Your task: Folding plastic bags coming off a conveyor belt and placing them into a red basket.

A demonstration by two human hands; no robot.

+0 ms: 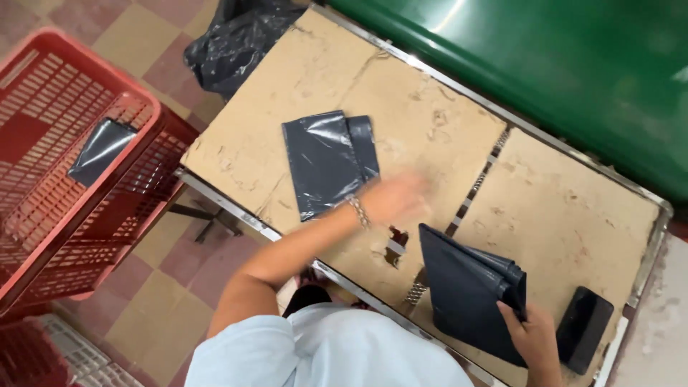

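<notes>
Though motion-blurred so finger spread can't be told, left hand (396, 198) nearest flat grey poly mailer (330, 163), just up-left on desk (573, 215); right hand (534, 335) pinching mailer stack (469, 290).

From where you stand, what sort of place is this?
Probably a packing station in a small warehouse or shop: a cardboard-covered table with a stack of dark plastic mailer bags, one packed bag laid out, and a red plastic crate alongside.
</notes>
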